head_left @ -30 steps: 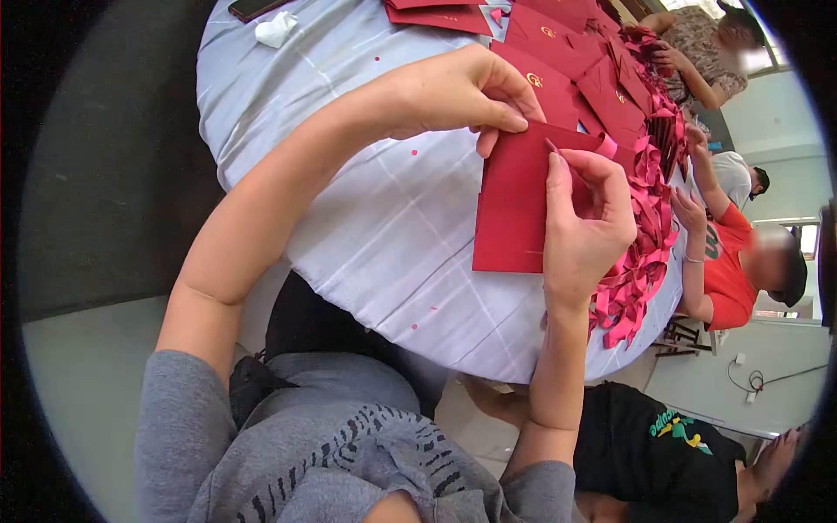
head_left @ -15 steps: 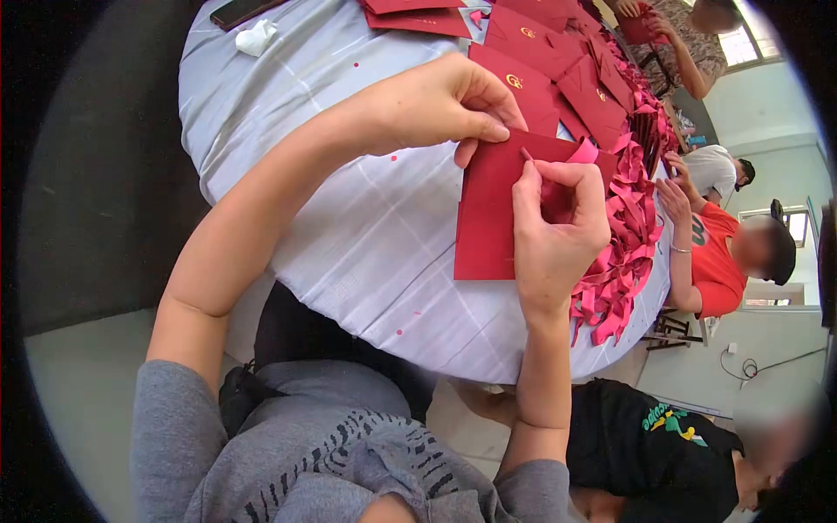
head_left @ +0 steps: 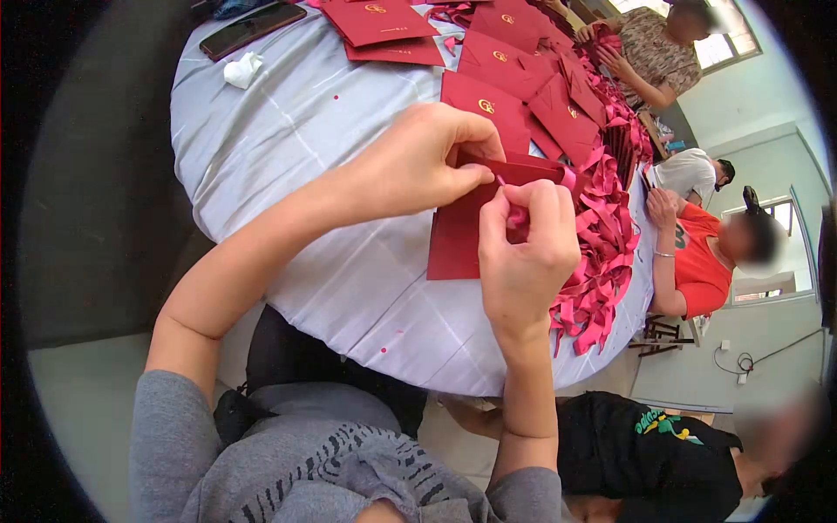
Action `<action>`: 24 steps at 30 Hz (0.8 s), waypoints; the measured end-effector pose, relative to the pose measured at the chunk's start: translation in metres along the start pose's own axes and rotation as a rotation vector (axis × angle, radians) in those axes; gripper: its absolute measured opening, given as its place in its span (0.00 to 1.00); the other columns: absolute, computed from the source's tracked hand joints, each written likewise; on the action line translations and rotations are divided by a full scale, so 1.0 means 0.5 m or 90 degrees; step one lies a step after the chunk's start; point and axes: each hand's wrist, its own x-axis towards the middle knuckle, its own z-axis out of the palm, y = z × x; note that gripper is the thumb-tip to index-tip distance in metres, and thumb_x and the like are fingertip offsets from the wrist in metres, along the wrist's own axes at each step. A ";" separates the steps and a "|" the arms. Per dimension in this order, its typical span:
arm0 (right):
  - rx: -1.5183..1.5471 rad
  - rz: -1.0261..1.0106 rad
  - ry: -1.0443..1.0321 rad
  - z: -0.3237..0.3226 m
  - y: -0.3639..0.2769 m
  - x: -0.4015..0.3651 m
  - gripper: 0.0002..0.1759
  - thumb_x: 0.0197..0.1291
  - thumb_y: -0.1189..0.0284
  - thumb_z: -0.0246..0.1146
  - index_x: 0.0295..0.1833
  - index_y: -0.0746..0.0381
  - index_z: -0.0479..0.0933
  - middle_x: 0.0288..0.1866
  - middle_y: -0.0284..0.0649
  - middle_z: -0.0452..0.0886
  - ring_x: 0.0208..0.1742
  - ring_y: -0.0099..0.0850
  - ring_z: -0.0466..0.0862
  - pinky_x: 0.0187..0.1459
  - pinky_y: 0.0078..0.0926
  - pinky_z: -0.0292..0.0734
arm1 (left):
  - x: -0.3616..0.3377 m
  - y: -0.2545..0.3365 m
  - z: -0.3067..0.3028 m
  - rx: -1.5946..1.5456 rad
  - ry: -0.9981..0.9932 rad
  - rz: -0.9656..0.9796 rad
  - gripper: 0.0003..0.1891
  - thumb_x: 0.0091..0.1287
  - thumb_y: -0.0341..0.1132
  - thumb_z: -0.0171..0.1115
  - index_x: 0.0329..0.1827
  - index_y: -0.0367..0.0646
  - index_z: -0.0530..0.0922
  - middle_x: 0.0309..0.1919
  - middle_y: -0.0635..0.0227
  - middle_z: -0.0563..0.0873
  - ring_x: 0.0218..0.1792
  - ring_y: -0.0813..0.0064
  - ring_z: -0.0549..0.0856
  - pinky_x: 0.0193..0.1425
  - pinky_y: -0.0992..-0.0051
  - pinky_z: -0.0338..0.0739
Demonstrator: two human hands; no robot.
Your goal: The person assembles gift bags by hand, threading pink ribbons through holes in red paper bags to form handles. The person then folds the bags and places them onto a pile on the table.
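Observation:
A dark red paper envelope (head_left: 455,244) is in front of me at the table's near side, its plain face up. My left hand (head_left: 436,161) is closed at its upper edge, thumb in front and fingers partly hidden behind the paper. With thumb and index finger my right hand (head_left: 527,253) pinches the end of a pink ribbon (head_left: 516,218) close to the left thumb, over the envelope's face. Part of the ribbon shows inside the curled right fingers. Just right of the envelope lies a heap of pink ribbons (head_left: 602,261).
Several red envelopes with gold emblems (head_left: 488,106) cover the table's far side. A phone (head_left: 253,30) and a crumpled white tissue (head_left: 242,70) lie at the far left on the white tablecloth (head_left: 349,288). Other people sit around the right side, one in a red shirt (head_left: 702,261).
The view has shifted, so the table contents appear further left. My left thumb and right fingertips have come closer together at the envelope's upper part, around the ribbon end.

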 end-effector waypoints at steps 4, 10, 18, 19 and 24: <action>-0.051 -0.027 -0.003 -0.002 -0.005 0.008 0.08 0.48 0.83 0.61 0.29 0.63 0.69 0.26 0.42 0.70 0.23 0.38 0.74 0.24 0.35 0.69 | -0.007 0.007 0.009 -0.008 0.028 0.013 0.07 0.57 0.24 0.61 0.38 0.34 0.79 0.29 0.67 0.84 0.28 0.84 0.80 0.29 0.82 0.71; 0.031 0.034 -0.015 0.001 -0.010 0.011 0.07 0.48 0.83 0.61 0.30 0.64 0.69 0.27 0.42 0.71 0.23 0.38 0.74 0.25 0.34 0.71 | -0.010 0.013 0.021 0.059 0.072 0.037 0.07 0.56 0.23 0.60 0.38 0.34 0.79 0.27 0.66 0.81 0.22 0.83 0.74 0.26 0.81 0.69; 0.179 0.150 -0.032 -0.006 0.004 0.008 0.06 0.50 0.83 0.62 0.31 0.66 0.71 0.27 0.43 0.74 0.27 0.39 0.76 0.31 0.33 0.72 | -0.016 0.015 0.032 0.086 0.077 0.090 0.07 0.57 0.21 0.59 0.38 0.34 0.78 0.28 0.62 0.81 0.25 0.78 0.77 0.29 0.78 0.73; 0.157 0.109 -0.022 -0.005 0.007 0.003 0.06 0.50 0.83 0.62 0.31 0.67 0.71 0.27 0.43 0.74 0.28 0.39 0.76 0.31 0.33 0.72 | -0.016 0.015 0.032 0.086 0.080 0.091 0.07 0.57 0.21 0.59 0.38 0.34 0.78 0.28 0.62 0.81 0.25 0.78 0.77 0.29 0.78 0.73; 0.114 0.019 0.001 -0.003 0.014 -0.022 0.07 0.50 0.86 0.62 0.34 0.67 0.71 0.29 0.44 0.72 0.28 0.39 0.75 0.29 0.33 0.72 | -0.018 0.018 0.030 0.038 0.060 0.027 0.07 0.57 0.21 0.59 0.39 0.34 0.78 0.30 0.62 0.82 0.27 0.79 0.78 0.30 0.78 0.73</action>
